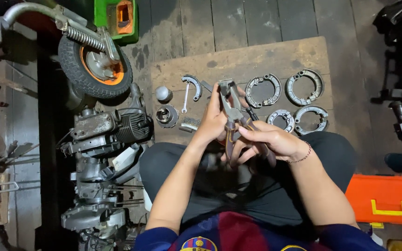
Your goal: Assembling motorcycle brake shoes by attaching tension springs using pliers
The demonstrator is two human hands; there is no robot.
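Grey pliers (pixel 231 109), dark worn handles

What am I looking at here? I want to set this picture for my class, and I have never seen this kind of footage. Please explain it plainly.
There is one picture, taken by a camera worn on a person's head, looking down at their own lap and hands. The person sits at a wooden board laid on a plank floor. The left hand and the right hand together hold a pair of pliers, jaws pointing away from the body. On the board lie four curved metal brake shoe sets, a small wrench and two round metal parts. To the person's left stands a stripped small engine with a little wheel above it. An orange toolbox sits at the right.
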